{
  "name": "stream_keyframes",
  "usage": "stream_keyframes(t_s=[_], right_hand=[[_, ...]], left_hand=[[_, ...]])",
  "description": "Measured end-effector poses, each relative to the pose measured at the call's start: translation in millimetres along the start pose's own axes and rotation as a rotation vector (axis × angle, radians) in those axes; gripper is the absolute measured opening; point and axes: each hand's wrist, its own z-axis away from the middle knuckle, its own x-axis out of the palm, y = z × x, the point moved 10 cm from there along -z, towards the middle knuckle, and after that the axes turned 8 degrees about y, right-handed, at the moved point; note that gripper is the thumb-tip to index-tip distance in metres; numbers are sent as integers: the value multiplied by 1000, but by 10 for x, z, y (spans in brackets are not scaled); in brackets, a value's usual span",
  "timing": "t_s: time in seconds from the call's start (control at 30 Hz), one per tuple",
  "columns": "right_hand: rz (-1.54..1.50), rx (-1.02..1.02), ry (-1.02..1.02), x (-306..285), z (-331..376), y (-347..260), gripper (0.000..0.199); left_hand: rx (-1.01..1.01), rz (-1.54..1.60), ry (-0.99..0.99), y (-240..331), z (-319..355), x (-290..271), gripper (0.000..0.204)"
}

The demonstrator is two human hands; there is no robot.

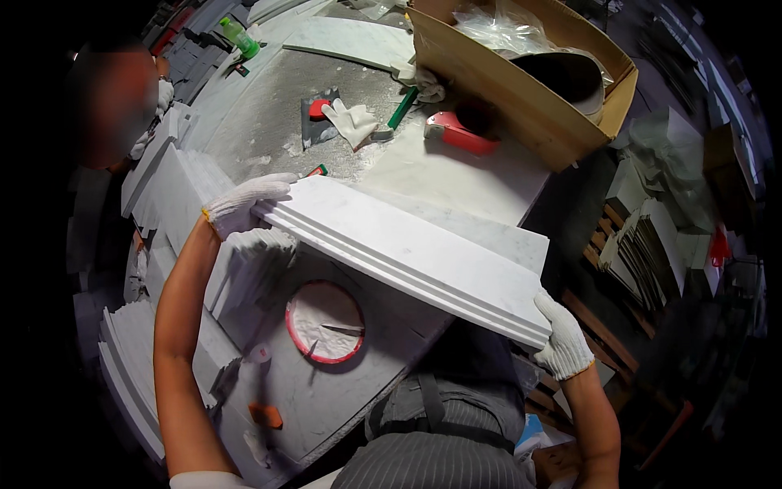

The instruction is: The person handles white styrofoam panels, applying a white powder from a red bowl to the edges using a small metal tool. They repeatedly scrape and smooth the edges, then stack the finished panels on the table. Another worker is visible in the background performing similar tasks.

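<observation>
Between my two hands lies a long white marble slab (415, 248) with a stepped, grooved near edge, slanting down to the right. My left hand (248, 202), in a white knit glove, is closed on its upper left end. The right end is gripped by my right hand (564, 336), gloved alike, with some fingers hidden beneath the stone. Directly behind it, another pale marble piece (521, 244) shows. Below my left hand, a round red-rimmed tub (358, 346) holds white powder or paste and a thin tool.
Beyond the slab are a white glove (352, 122), a red tape dispenser (464, 134) and an open cardboard box (521, 90). Stacked marble pieces (183, 191) stand left, near another person. An orange block (265, 415) lies near me; wooden pallets (603, 326) are at right.
</observation>
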Motion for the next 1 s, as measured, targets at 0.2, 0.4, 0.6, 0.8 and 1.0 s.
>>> stream_keyframes(t_s=[0.2,0.4,0.6,0.8,1.0], right_hand=[[48,-11,70,55,-1,-130,41],[119,156,-94,115,-1,-212,37],[1424,-471,98,51,-24,-1167,60],[1749,-1342,-309,1463,391,-1174,43],[1692,-735,-459,1795,40,-722,47]], left_hand=[[114,83,-18,27,51,5,69],[141,92,160,191,2,-52,35],[192,56,195,441,-56,113,32],[190,96,208,412,-89,92,30],[212,128,242,340,-92,86,35]])
